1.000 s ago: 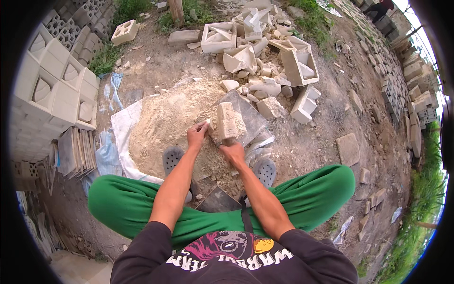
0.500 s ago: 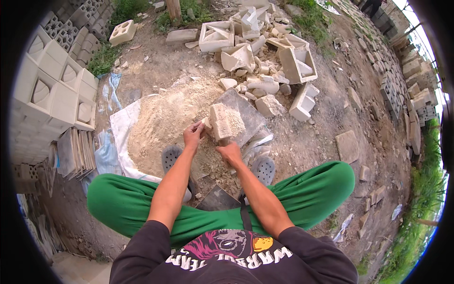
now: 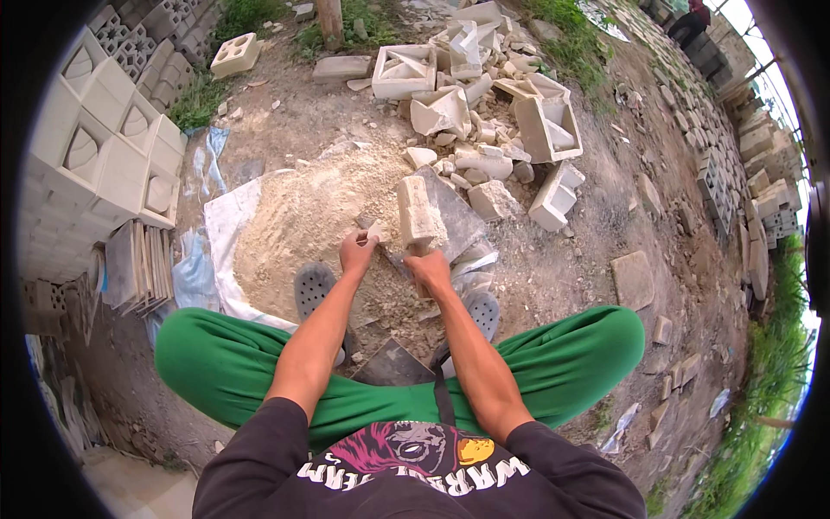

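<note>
My right hand (image 3: 430, 270) is closed around the handle of a mallet, whose pale, dust-caked block head (image 3: 418, 212) stands over a dark flat slab (image 3: 460, 216). Pinched in the fingers of my left hand (image 3: 356, 254) is a small pale stone chip (image 3: 373, 231), just left of the mallet head and apart from it. Crumbled pale grit lies on the slab, partly hidden behind the mallet. A heap of crushed stone (image 3: 298, 212) spreads over a white sheet (image 3: 223, 238) to the left of my hands.
Broken pale blocks (image 3: 493, 160) pile up beyond the slab. Decorative blocks (image 3: 117, 143) are stacked at the left, above leaning thin boards (image 3: 143, 264). My shoes (image 3: 314, 290) flank the work spot. A second dark plate (image 3: 393, 363) lies between my legs. A person (image 3: 690, 24) stands far right.
The mallet has risen slightly, its head more upright. My left hand has drawn a little away from it with the chip. The view has shifted slightly.
</note>
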Available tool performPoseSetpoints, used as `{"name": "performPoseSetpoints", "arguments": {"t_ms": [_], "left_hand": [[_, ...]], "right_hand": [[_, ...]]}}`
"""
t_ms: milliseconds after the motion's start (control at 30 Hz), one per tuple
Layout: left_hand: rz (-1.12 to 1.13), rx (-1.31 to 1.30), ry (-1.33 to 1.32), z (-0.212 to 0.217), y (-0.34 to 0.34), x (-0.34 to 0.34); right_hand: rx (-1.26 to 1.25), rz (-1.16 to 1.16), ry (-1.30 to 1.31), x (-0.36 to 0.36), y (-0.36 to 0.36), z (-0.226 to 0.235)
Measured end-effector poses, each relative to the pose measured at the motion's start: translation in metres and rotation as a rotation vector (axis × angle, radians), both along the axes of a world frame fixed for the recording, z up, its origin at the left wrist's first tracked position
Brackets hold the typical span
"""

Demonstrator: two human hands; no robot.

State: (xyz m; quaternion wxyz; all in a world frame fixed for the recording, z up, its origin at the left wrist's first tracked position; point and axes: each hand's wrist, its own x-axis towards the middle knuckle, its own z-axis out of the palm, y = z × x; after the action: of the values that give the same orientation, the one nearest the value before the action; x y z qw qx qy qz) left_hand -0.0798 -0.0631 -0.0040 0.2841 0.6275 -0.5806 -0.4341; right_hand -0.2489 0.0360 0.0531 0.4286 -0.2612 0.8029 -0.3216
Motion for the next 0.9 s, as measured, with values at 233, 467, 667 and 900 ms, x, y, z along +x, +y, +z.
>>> {"name": "performPoseSetpoints", "arguments": {"t_ms": [233,467,667,900], "left_hand": [[0.053,0.081,0.06,0.004,-0.006,-0.007],[0.102,0.209,0.129,-0.005,-0.016,-0.008],[0.108,0.237,0.036,-0.001,-0.018,-0.011],[0.087,0.246,0.016,0.0,-0.015,-0.004]], "right_hand": [[-0.289,0.086,0.051,0.005,-0.015,0.071],[-0.386,0.064,0.274,0.026,-0.016,0.043],[0.023,-0.014,0.012,0.011,-0.001,0.016],[-0.242,-0.015,0.164,0.007,-0.031,0.075]]}}
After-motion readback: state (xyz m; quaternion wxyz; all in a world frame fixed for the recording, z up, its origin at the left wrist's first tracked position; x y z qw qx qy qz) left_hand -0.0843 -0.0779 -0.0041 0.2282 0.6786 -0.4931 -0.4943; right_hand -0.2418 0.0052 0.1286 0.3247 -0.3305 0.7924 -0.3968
